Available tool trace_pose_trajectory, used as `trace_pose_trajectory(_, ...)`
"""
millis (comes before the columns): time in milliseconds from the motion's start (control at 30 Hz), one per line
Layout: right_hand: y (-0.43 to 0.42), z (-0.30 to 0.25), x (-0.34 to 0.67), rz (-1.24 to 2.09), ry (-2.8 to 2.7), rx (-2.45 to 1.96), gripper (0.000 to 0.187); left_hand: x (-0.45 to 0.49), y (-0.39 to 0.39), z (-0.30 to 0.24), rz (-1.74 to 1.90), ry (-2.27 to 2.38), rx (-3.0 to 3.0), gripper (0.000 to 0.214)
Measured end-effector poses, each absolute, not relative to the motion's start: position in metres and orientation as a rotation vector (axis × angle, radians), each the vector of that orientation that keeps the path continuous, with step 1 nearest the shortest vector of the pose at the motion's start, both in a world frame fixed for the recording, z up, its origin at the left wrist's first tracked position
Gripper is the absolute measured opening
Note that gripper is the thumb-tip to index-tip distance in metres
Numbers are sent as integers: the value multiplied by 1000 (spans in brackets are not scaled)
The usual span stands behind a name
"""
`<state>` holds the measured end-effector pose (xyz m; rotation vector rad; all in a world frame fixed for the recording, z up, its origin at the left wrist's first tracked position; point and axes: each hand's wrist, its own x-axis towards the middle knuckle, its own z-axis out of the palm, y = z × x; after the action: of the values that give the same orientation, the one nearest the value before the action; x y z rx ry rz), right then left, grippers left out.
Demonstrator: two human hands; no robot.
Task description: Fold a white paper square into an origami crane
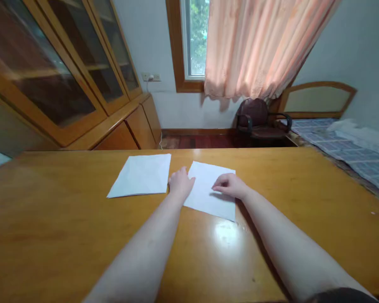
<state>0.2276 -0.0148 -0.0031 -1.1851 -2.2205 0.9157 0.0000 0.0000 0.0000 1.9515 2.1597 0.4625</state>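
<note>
A white square sheet of paper (205, 200) lies slightly turned on the wooden table in front of me. My left hand (180, 184) rests at its left edge, with the thumb stretched onto the paper and apart from the fingers. Above the sheet's right half is my right hand (230, 185), its fingers curled and the tips drawn together, casting a shadow on the paper. Nothing shows between those fingertips. To the left of my left hand lies a white stack of paper (142, 174), apart from the single sheet.
The wooden table (66, 235) spans the view. Glass-door cabinets (113, 92) line the left wall. Beyond the far edge are a dark office chair (255, 115) and a peach curtain (255, 46) by the window. A bed (344, 139) stands at right.
</note>
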Motion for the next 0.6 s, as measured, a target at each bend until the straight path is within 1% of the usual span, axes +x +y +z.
trace_pose_trajectory(100, -15, -4, 225, 746, -2173, -1219, 23, 0, 0, -2, 443, 2127, 1937, 50)
trace_pose_trajectory(167, -13, -6, 225, 518, -2104, -1314, 24, 0, 0, -3, 441, 2093, 1943, 49)
trace_pose_trajectory(233, -8, -10, 228, 265, -2004, -1470, 29, 0, 1, -3, 449, 2056, 1960, 46)
trace_pose_trajectory(267, -6, -11, 230, 198, -1981, -1585, 34, -1, 1, -3, 454, 2042, 1968, 45)
trace_pose_trajectory(300, -3, -13, 232, 161, -1972, -1688, 41, -1, 1, -3, 457, 2032, 1973, 44)
trace_pose_trajectory(367, -1, -15, 234, 139, -1994, -1801, 48, -1, 1, -3, 461, 2016, 1982, 43)
trace_pose_trajectory(533, -4, -12, 232, 187, -2048, -1816, 61, -1, 1, -3, 503, 1961, 2016, 41)
trace_pose_trajectory(600, -6, -9, 230, 229, -2026, -1840, 63, -1, 1, -4, 517, 1951, 2027, 41)
